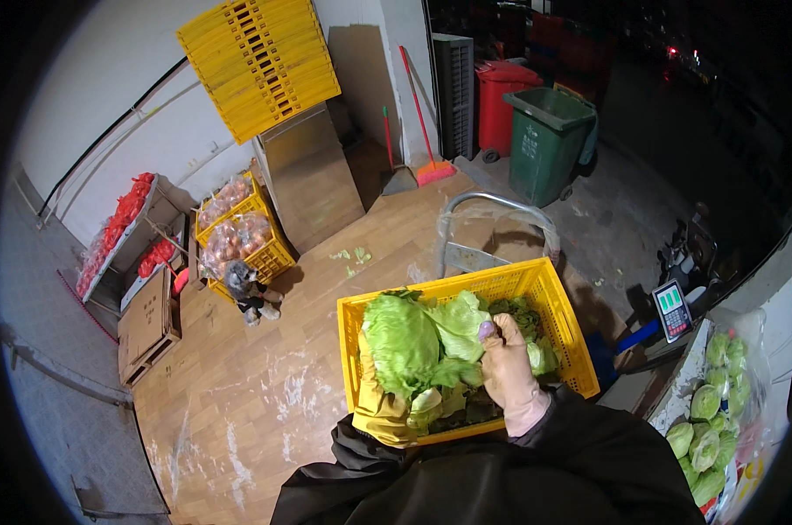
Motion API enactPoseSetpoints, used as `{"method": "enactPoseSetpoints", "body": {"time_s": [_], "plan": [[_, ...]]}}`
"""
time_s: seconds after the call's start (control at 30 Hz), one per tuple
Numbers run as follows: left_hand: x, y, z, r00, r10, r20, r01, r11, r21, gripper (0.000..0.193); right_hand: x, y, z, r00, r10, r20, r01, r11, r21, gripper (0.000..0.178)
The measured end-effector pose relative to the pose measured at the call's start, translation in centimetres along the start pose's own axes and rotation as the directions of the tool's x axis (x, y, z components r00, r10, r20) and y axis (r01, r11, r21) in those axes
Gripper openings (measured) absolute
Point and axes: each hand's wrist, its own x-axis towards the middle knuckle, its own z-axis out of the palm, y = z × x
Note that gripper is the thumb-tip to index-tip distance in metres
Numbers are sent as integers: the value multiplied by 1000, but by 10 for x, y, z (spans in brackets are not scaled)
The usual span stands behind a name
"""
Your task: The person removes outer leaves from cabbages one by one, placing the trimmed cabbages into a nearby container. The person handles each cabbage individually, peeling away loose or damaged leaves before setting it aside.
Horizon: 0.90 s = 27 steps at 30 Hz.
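Observation:
A large green head of lettuce (400, 341) rests in my left hand (380, 411), which wears a yellow glove and cups it from the left and below. My right hand (509, 372), in a pale pinkish glove, pinches an outer lettuce leaf (459, 325) on the head's right side. Something small and purple shows at the tip of the right thumb; its kind is unclear. Both hands are over a yellow plastic crate (549, 297). Inside it lie loose leaves (544, 354), partly hidden by my hands and the lettuce.
A small grey dog (247, 289) stands by yellow crates of bagged onions (238, 236). Beyond my crate is a metal cart handle (492, 199). Lettuces (706, 416) and a digital scale (671, 311) are at right. Bins (544, 144) and a broom (432, 171) stand farther back.

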Motion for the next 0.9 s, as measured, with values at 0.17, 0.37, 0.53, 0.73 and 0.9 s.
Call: {"method": "enactPoseSetpoints", "body": {"time_s": [0.17,0.37,0.53,0.73,0.9], "plan": [[16,-19,-51,993,-112,34,115,990,-86,50,17,5,-11,959,272,-80,-275,961,-39,27],[-9,12,17,949,-306,80,305,952,33,42,11,9,3,873,-92,479,283,895,-344,79],[-25,39,62,968,-156,-197,227,881,416,42,20,13,5,978,106,180,-92,992,-81,42],[-66,28,72,994,-16,-106,96,585,805,65,23,20,5,975,221,-1,-221,975,15,12],[-62,54,66,976,-219,-7,217,960,178,75,28,2,-2,976,216,13,-216,976,38,25]]}}
